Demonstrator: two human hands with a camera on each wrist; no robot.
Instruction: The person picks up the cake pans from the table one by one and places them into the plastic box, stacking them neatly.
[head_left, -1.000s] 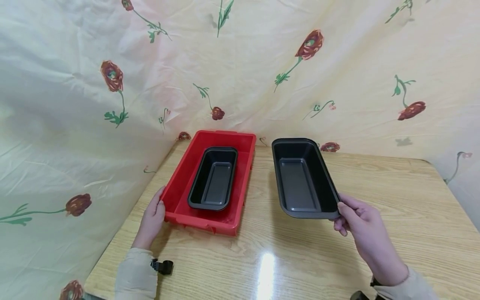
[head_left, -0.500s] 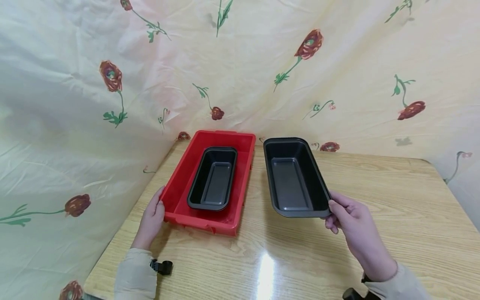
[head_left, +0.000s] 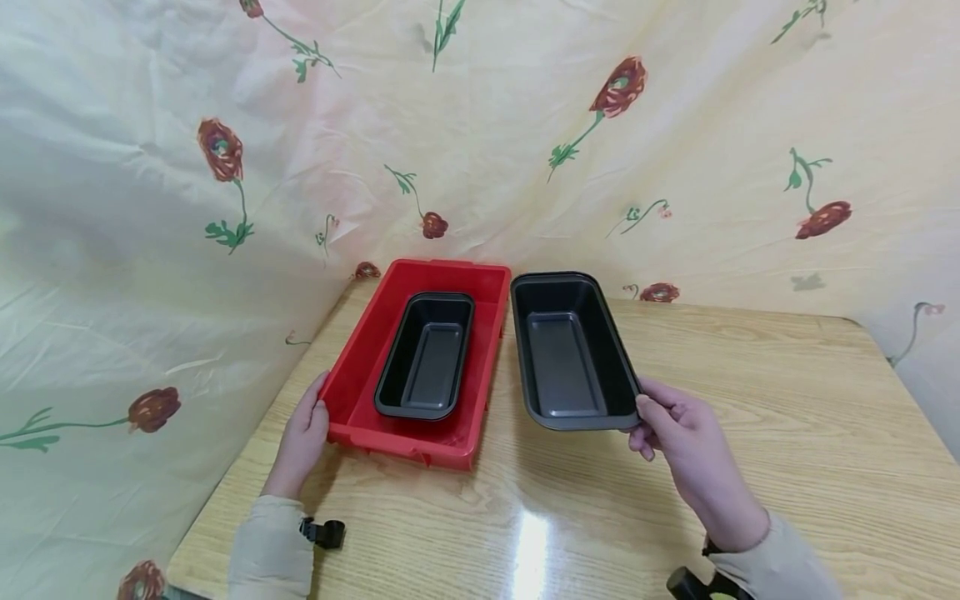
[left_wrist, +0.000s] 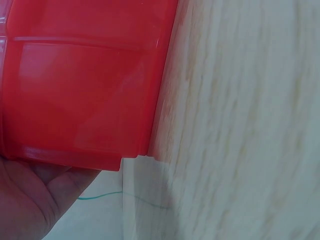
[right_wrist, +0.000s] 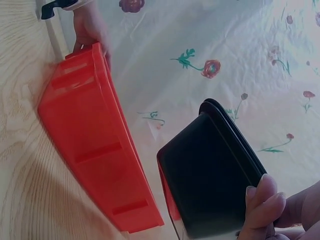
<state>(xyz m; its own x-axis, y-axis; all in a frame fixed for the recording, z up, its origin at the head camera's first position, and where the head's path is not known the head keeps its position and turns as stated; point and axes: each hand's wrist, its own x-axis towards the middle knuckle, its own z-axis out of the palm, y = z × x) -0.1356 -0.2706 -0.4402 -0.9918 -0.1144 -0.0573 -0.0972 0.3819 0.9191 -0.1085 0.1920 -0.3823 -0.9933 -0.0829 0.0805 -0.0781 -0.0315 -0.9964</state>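
My right hand pinches the near right corner of a black loaf pan, thumb on the rim. The pan hangs above the table, just right of a red plastic bin. Seen in the right wrist view, the held loaf pan is tilted, its outer side towards the camera. A second, smaller-looking loaf pan sits inside the bin. My left hand grips the bin's near left corner. The left wrist view has the left hand under the rim of the red bin, its fingertips hidden.
A wooden table carries the bin and stretches to the right. Flower-patterned cloth hangs behind the table and along its left side. Light glares off the tabletop at the front middle.
My right hand has moved left with the loaf pan, bringing it close to the bin's right edge. The left hand, the bin and the pan inside it have stayed put.
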